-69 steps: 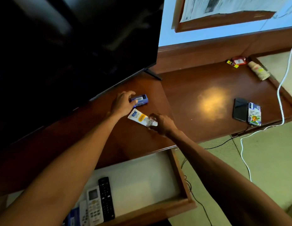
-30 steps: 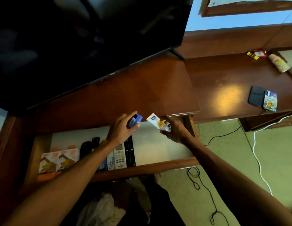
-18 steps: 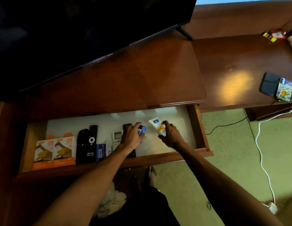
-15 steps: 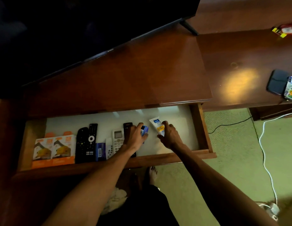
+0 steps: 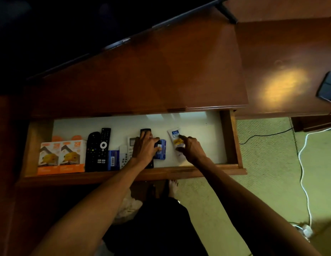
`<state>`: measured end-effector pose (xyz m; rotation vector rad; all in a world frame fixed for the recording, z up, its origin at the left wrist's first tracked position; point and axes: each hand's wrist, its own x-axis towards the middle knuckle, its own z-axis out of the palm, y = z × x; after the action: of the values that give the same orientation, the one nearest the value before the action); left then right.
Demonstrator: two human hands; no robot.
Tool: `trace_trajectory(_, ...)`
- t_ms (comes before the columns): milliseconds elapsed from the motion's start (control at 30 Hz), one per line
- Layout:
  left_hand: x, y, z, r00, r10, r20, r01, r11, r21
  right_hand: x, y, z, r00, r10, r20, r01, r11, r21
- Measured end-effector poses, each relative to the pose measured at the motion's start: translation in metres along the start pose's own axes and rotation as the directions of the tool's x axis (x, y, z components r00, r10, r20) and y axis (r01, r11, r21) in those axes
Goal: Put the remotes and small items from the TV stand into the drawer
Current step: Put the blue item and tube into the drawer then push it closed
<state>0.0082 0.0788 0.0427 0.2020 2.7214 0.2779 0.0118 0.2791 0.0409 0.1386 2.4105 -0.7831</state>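
Observation:
The open wooden drawer (image 5: 234, 141) has a white floor. My left hand (image 5: 144, 149) grips a small blue box (image 5: 161, 150) that rests on the drawer floor beside a long black remote (image 5: 145, 131), mostly hidden under the hand. My right hand (image 5: 192, 149) pinches the lower end of a white tube (image 5: 175, 138) with blue and yellow print, lying flat in the drawer. Left of the hands lie a white remote (image 5: 130, 144), a second blue box (image 5: 113, 160) and two black remotes (image 5: 98, 150).
Two orange boxes (image 5: 62, 156) fill the drawer's left end. The brown TV stand top (image 5: 142, 76) lies under the black TV (image 5: 68, 24). A dark phone (image 5: 328, 87) lies at the far right. A white cable (image 5: 302, 163) and a black cable (image 5: 262, 133) run over the carpet.
Both hands picked the blue box and the tube off the stand top, carried them down into the drawer and lowered them onto its floor. The view tilted down toward the drawer.

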Motion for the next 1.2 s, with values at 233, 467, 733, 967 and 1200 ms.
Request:
trace_trajectory(233, -0.016, -0.008, -0.002, 0.998, 0.029, 0.056, -0.031, 0.999, 0.024, -0.008, -0.012, 0.013, 0.997, -0.018, 0.078, 0.010, 0.995, 0.099)
trace_trajectory(467, -0.021, -0.011, 0.000, 0.997, 0.050, 0.057, -0.049, 0.999, -0.014, -0.012, -0.019, 0.028, 0.998, -0.014, 0.056, 0.008, 0.994, 0.112)
trace_trajectory(733, -0.040, -0.042, -0.028, 0.995, 0.093, 0.047, -0.074, 0.949, -0.307, -0.030, -0.034, 0.023, 0.998, -0.049, 0.027, 0.051, 0.996, -0.073)
trace_trajectory(967, -0.104, -0.124, -0.055, 0.975, 0.118, 0.187, -0.049, 0.940, -0.338, -0.079, -0.060, 0.023, 0.964, -0.250, 0.095, 0.260, 0.960, -0.107)
trace_trajectory(1200, -0.138, -0.175, -0.062, 0.935, 0.204, 0.289, -0.207, 0.978, -0.020, -0.094, -0.061, 0.036, 0.969, -0.184, 0.165, 0.245, 0.785, -0.568)
